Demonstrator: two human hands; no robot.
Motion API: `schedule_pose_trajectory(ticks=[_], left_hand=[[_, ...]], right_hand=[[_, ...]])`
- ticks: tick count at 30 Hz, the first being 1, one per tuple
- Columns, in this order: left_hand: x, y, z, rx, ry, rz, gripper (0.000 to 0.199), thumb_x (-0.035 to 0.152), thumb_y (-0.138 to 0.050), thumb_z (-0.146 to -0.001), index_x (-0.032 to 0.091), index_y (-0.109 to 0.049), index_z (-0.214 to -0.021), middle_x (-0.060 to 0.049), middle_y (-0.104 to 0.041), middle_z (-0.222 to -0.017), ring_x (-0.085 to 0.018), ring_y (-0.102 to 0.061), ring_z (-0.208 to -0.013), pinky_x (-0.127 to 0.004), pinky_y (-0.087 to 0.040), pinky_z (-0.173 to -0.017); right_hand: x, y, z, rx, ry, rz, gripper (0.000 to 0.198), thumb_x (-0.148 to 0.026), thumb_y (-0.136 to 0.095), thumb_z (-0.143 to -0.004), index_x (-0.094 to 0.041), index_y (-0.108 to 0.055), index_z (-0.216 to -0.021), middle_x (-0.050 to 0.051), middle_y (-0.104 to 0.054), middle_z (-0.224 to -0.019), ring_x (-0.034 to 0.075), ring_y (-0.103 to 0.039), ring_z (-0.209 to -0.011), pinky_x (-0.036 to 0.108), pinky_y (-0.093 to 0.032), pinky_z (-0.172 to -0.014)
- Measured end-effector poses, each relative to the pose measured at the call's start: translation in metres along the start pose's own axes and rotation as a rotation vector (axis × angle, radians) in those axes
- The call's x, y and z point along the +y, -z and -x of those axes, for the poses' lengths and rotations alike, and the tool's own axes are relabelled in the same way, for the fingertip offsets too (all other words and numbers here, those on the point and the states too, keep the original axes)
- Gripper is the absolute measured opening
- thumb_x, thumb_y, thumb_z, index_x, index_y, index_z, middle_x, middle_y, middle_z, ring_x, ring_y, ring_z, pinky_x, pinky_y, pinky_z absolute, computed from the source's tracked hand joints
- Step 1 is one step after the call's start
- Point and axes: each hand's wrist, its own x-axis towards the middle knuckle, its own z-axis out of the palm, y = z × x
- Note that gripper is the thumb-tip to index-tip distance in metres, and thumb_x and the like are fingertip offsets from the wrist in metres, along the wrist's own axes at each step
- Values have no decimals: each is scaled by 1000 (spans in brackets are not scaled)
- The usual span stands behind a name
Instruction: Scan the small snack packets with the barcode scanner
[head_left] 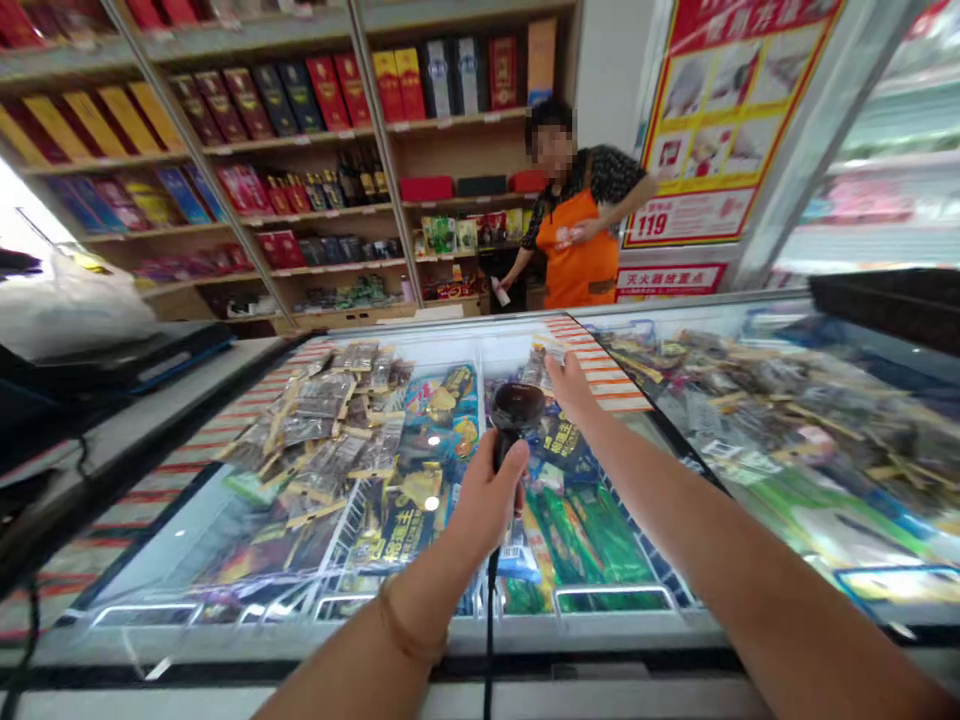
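Shelves [457, 152] of boxes filled the upper left, a freezer [600, 632] the middle and bottom. Left hand [484, 490], center, had fingers closed around a black scanner [517, 405] — cable [490, 620] running to the bottom edge. Right hand [574, 385], above and right of it, was at a small pack [538, 368] — couldn't tell if the fingers gripped it. Person in orange apron [581, 250] stood upper right of center.
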Motion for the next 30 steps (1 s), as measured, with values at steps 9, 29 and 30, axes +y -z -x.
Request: schedule_pose_trajectory(ticks=[9,29,30], left_hand=[[45,41,8,283,-23,327,54,67,-70,-71,22,-47,-88,7,-54,-67,-7,-48,-41,-21,-38,-38],[54,162,48,605,-97,373,52,65,-71,-71,21,-47,-87,7,-54,-63,-7,-48,-40,-20,-37,-39],[54,156,46,588,-91,373,52,64,-72,-71,21,-47,-87,7,-54,-63,-7,-48,-40,-20,-36,-39]], right_hand=[[-44,-16,9,-169,-251,-161,46,-34,-73,-78,-21,-55,-118,5,-75,-95,16,-70,-60,27,-57,-53],[-171,-225,31,-499,-216,-321,51,-26,-71,-88,-21,-53,-135,12,-68,-121,15,-75,-73,37,-63,-77],[-164,-213,32,-485,-204,-306,45,-24,-67,-90,-21,-54,-133,13,-66,-125,15,-75,-73,36,-63,-78]])
